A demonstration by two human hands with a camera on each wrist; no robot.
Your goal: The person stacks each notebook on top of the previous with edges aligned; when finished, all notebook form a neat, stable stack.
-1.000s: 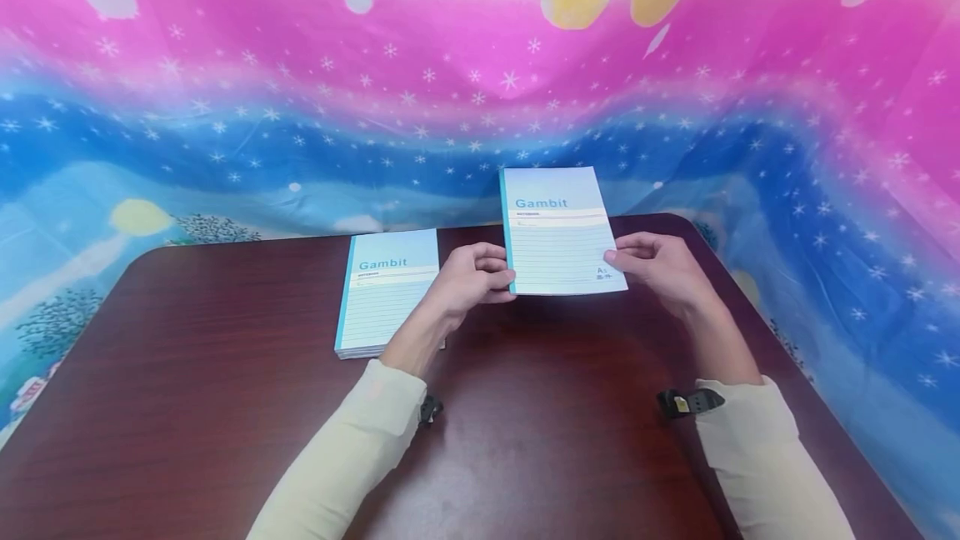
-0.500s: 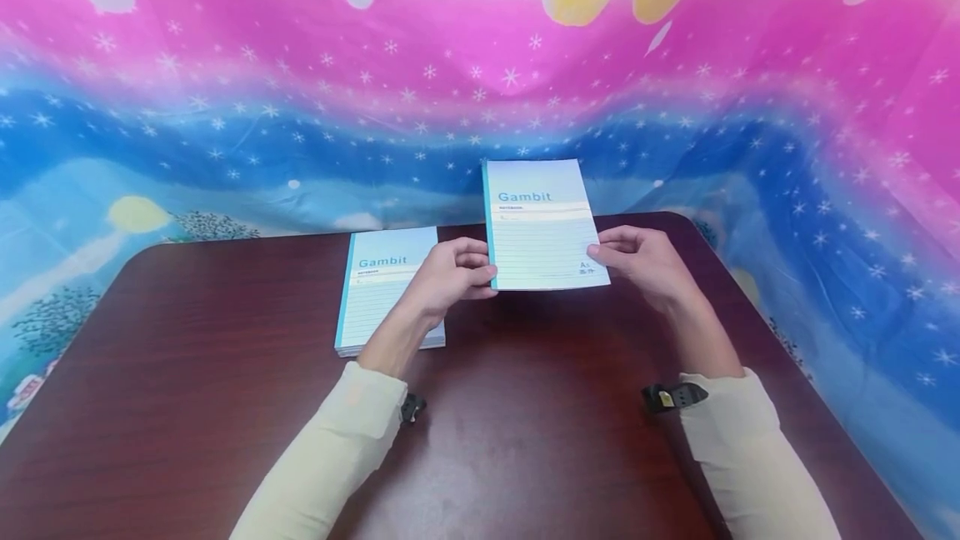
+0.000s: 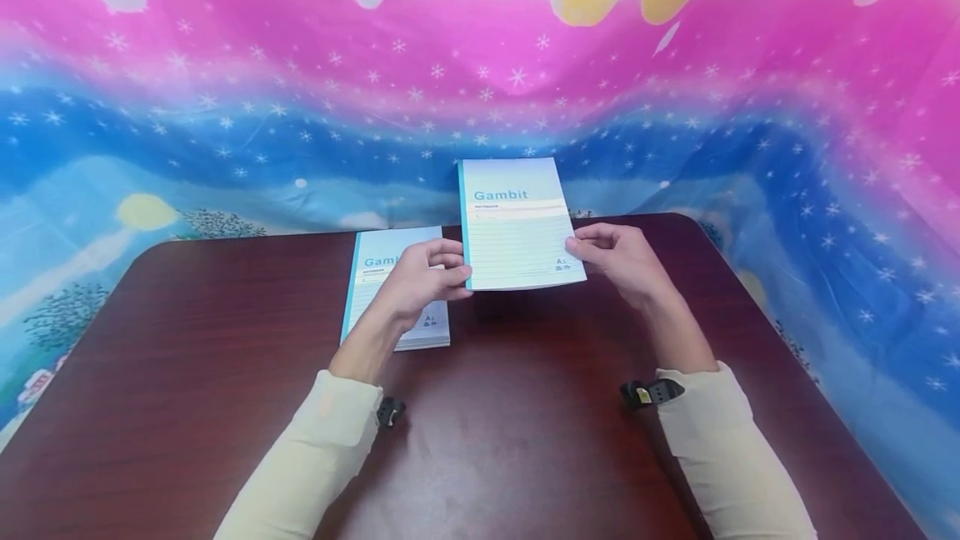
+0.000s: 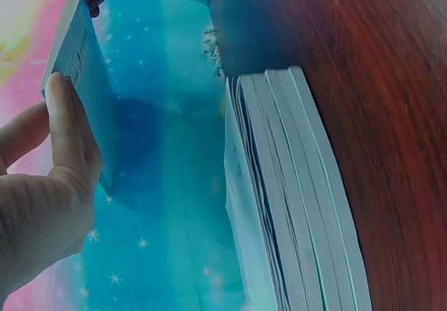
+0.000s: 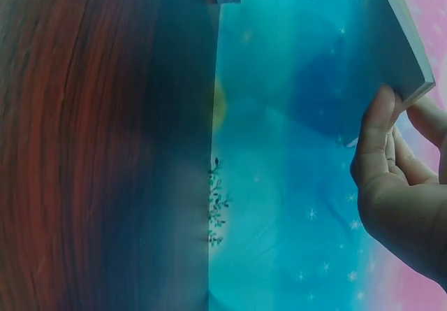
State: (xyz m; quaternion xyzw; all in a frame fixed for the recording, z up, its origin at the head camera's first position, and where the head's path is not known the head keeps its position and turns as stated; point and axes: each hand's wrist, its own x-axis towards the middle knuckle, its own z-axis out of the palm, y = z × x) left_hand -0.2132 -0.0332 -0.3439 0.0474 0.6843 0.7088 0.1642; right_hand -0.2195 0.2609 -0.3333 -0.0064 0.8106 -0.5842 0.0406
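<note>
A light blue and white notebook (image 3: 517,240) marked "Gambit" is held up above the table, its cover facing me and its teal spine on the left. My left hand (image 3: 426,277) pinches its lower left edge, while my right hand (image 3: 622,261) pinches the lower right edge. Behind my left hand lies a stack of matching notebooks (image 3: 423,332) on the table, partly covered by that hand. In the left wrist view, the page edges of the stack (image 4: 293,185) show several notebooks, apart from the held notebook (image 4: 87,73). From the right wrist, the held notebook's underside (image 5: 380,52) is visible.
The dark reddish-brown wooden table (image 3: 480,457) has rounded far corners. A pink and blue patterned cloth (image 3: 300,82) hangs behind it and along the right side. Black bands (image 3: 651,394) are worn on both wrists, beside pale sleeves.
Both hands have carried the notebook leftward, closer to the stack. My left hand and forearm now cover more of the stack's top cover.
</note>
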